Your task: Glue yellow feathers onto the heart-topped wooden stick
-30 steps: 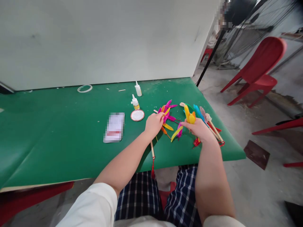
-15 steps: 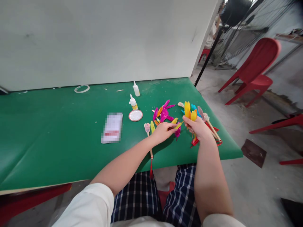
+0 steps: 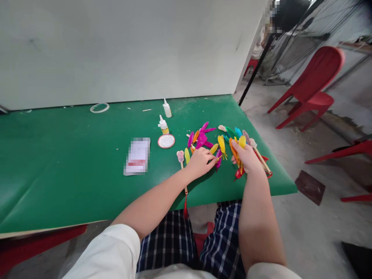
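Note:
My right hand is closed around a small bunch of feathers, a yellow feather and an orange feather showing at its fingers. My left hand rests low over the table, its fingertips pinched at a thin yellow feather. Between the hands lie loose yellow feathers, apart from the right hand. Magenta feathers spread just beyond my left hand. Beside its wrist is a wooden stick with a pink head and a red tassel.
Two small glue bottles stand near a round white disc with a red rim. A blurred paper packet lies left on the green table. Blue feathers and more sticks lie around my right hand. A white ring is at the back.
My right hand has lowered and turned slightly; yellow feathers that stood up in it now lie on the table between the hands. My left hand has barely moved.

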Tool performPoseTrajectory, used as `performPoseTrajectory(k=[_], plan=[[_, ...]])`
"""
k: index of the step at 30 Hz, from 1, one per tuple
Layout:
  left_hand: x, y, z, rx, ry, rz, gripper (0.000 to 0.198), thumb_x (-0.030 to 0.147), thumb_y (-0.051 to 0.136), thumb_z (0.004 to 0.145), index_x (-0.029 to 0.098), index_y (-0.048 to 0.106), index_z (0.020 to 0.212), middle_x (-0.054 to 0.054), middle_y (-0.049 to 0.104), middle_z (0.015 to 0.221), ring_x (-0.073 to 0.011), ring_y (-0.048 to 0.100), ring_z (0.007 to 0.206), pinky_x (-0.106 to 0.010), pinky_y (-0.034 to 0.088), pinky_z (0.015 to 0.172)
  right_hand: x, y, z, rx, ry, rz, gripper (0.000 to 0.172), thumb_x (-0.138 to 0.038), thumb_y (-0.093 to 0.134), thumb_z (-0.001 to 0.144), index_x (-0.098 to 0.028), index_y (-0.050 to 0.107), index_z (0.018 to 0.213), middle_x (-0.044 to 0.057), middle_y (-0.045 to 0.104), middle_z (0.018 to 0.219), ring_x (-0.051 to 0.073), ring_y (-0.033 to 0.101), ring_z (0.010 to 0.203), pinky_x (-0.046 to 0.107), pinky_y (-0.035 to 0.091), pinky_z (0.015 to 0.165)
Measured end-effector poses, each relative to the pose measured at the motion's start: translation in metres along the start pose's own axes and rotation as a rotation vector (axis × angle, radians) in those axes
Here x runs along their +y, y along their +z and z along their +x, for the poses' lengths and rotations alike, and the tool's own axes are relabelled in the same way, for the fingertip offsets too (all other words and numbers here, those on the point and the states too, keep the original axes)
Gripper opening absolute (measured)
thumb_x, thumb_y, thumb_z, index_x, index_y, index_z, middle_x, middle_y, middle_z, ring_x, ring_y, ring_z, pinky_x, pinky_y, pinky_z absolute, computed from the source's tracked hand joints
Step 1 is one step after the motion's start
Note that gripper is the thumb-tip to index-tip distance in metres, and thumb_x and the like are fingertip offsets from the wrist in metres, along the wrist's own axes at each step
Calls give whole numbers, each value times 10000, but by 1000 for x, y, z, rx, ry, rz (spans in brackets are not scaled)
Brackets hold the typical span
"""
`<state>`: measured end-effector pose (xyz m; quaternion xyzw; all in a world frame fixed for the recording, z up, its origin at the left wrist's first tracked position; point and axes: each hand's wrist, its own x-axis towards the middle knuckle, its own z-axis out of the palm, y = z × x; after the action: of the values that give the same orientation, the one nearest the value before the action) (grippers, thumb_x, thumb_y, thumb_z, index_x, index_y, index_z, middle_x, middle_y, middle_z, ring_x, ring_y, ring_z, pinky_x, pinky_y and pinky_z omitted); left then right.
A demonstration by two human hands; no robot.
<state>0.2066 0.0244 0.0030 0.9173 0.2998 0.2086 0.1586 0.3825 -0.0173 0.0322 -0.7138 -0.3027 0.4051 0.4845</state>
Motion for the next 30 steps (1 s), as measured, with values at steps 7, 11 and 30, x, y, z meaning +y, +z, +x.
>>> performPoseTrajectory(k=[7, 11, 30], plan=[[-11, -4, 1, 47, -292, 230, 271, 421, 507, 836, 227, 665, 940, -45, 626, 844, -230, 518, 865, -332, 378, 698, 10, -1, 12, 4, -88, 210, 322, -372, 586, 750, -199, 613, 1020, 70, 656, 1023, 221, 641, 915, 364, 529, 789], [-9, -6, 3, 6, -304, 248, 281, 472, 575, 776, 222, 651, 877, -42, 627, 848, -243, 521, 886, -332, 375, 701, 14, -3, 19, 26, -72, 162, 367, -436, 526, 792, -194, 613, 1055, 92, 652, 1083, 221, 593, 1047, 352, 481, 886], [24, 2, 0, -18, -308, -753, 473, 338, 595, 787, 185, 514, 1227, -34, 693, 814, -163, 632, 702, -275, 466, 687, 3, 17, 0, -219, -250, 196, 599, -649, 382, 785, -178, 615, 1073, 70, 675, 844, 169, 626, 698, 279, 481, 578]])
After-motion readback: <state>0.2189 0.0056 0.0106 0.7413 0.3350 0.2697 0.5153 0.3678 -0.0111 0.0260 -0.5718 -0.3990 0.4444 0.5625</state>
